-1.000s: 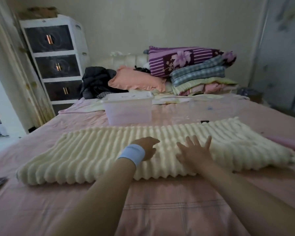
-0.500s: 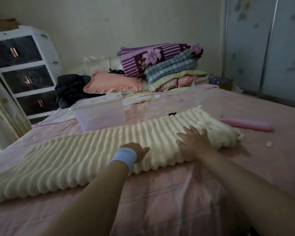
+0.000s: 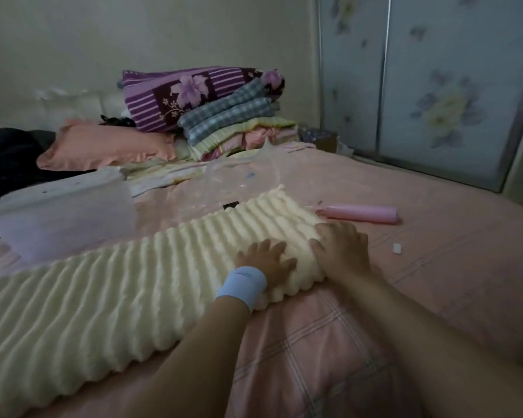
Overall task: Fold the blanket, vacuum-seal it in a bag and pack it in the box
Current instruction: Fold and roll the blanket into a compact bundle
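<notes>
Head view: hands (image 3: pixel 266 262) (image 3: pixel 341 251) press flat on a ribbed, plush blanket (image 3: pixel 118 297).

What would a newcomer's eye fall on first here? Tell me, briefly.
First, the long cream ribbed blanket stretched across the pink bed, with the left hand and right hand pressing flat on its right end. Next, the pink tube lying just beyond that end, and the colourful stack of folded bedding at the head of the bed.
</notes>
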The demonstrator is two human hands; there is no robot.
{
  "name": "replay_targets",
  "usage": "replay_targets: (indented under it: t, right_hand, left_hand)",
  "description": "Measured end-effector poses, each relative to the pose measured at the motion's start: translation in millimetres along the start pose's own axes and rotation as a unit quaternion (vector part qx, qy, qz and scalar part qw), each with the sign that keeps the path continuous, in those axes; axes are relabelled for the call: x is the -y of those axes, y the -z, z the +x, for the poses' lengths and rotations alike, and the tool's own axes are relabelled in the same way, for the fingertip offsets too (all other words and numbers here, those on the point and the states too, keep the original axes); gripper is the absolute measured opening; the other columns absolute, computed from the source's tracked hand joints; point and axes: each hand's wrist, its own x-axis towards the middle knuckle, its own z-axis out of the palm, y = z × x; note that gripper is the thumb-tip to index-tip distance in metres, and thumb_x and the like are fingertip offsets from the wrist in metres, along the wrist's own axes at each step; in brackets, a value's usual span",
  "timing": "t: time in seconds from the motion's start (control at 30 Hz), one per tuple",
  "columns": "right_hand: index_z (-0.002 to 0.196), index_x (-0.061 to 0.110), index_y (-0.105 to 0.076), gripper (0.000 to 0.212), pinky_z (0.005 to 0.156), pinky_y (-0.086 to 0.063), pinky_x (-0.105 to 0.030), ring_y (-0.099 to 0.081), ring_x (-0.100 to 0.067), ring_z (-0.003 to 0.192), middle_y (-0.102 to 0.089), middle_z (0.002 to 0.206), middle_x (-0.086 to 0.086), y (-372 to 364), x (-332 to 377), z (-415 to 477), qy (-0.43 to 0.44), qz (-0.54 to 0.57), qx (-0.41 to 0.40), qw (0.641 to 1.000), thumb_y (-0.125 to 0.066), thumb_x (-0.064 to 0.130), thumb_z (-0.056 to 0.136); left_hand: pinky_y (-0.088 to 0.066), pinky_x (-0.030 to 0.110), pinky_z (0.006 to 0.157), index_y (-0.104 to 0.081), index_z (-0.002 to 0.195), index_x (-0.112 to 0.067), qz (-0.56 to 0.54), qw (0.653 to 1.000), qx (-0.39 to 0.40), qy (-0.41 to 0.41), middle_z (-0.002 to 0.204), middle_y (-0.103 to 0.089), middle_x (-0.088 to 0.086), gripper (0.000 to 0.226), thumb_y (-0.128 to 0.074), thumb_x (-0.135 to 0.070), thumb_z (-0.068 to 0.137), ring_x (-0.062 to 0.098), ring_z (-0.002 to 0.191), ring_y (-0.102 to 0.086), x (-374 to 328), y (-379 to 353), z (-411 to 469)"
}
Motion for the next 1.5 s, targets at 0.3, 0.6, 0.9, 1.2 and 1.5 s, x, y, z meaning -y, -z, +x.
replay_targets:
  t: [0.3,0.6,0.9,1.2,1.5]
  right_hand:
    - [0.118,0.012,-0.063,0.064,0.086,-0.054,-0.033,-0.066,-0.027,0.099,-0.070,0.110,-0.008,9.7,11.1,15.1,-0.333,0.222,0.125,0.908,-0.077,0.046,0.066]
    - [0.097,0.026,-0.070,0.024,0.077,-0.051,-0.030,-0.065,-0.024,0.098,-0.071,0.104,-0.002,34.5,106.6,0.3,0.111,0.199,0.025,0.973,-0.064,0.028,0.075]
    - [0.094,0.022,-0.070,0.021,0.087,-0.055,-0.038,-0.067,-0.023,0.101,-0.072,0.101,0.000,16.9,141.9,-15.3,-0.095,0.530,-0.017,0.843,-0.059,0.006,0.086]
    - [0.108,0.016,-0.072,0.024,0.099,-0.047,-0.036,-0.063,-0.020,0.111,-0.071,0.113,0.002,-6.3,148.2,-16.6,-0.020,0.386,0.158,0.908,-0.056,0.029,0.096]
    - [0.124,0.035,-0.066,0.051,0.106,-0.047,-0.038,-0.060,-0.010,0.120,-0.065,0.130,0.008,-10.7,168.9,-8.8,0.048,0.336,0.186,0.922,-0.065,0.033,0.073]
  left_hand:
    - [-0.019,0.051,0.116,-0.018,0.152,-0.038,-0.035,0.998,0.024,-0.038,0.160,-0.018,-0.001,0.068,-0.034,-0.066,0.091,0.026,0.145,-0.021,10.2,-10.0,12.1]
    - [-0.040,0.029,0.097,-0.048,0.138,-0.034,-0.419,0.863,-0.272,-0.077,0.137,-0.053,-0.005,0.037,-0.041,-0.036,0.101,0.014,0.120,-0.052,56.8,75.3,-39.2]
    - [-0.032,0.032,0.104,-0.018,0.153,-0.013,-0.296,0.952,-0.018,0.075,0.151,-0.031,0.022,0.053,-0.037,-0.020,0.104,0.034,0.133,-0.041,97.2,58.8,-69.1]
    - [-0.046,0.032,0.091,-0.072,0.105,-0.026,-0.344,0.929,-0.132,0.019,0.111,-0.067,0.001,0.027,-0.047,-0.030,0.096,0.023,0.102,-0.060,123.7,87.6,-74.8]
    - [-0.008,0.057,0.116,-0.005,0.152,-0.043,-0.049,0.996,0.065,0.040,0.163,-0.003,0.000,0.055,-0.023,-0.054,0.101,0.028,0.149,-0.001,150.3,45.3,-70.6]
